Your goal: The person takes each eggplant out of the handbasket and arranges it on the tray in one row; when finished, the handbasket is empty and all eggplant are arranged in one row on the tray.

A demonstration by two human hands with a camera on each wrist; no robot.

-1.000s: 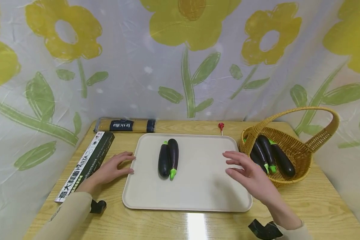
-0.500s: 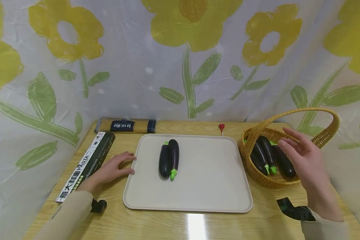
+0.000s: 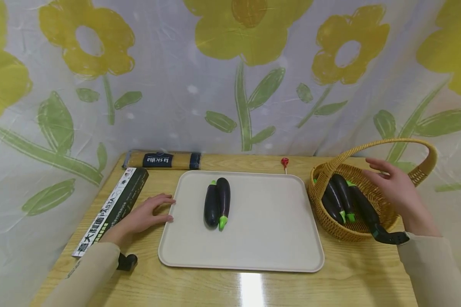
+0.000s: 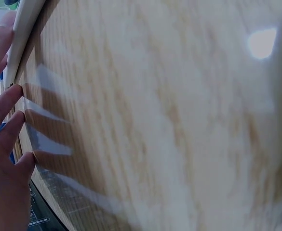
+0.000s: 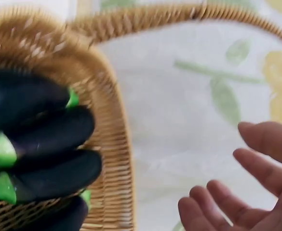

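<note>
Two dark eggplants [image 3: 217, 202] lie side by side on the left half of a cream tray [image 3: 270, 221]. My left hand [image 3: 147, 213] rests by the tray's left rim, fingertips right at it. Over the right side of a wicker basket [image 3: 342, 232] hovers my right hand [image 3: 397, 189], fingers spread and relaxed, holding nothing. Several eggplants with green stem ends lie inside the basket; the rightmost eggplant [image 3: 363, 204] is partly covered by the black wrist strap. The right wrist view shows a dark eggplant [image 5: 59, 175] in the basket, well apart from the fingers.
The basket's tall handle [image 3: 380, 143] arches above its opening near my right hand. Left of the tray lie a long pasta box [image 3: 111, 209] and, farther back, a spaghetti pack [image 3: 161, 160]. A red lollipop [image 3: 284, 162] is behind the tray. A flowered curtain [image 3: 169, 106] hangs behind the table.
My right hand has moved right, from over the tray's right edge to the basket's right side. My left hand stays at the tray's rim, and the eggplants have not moved.
</note>
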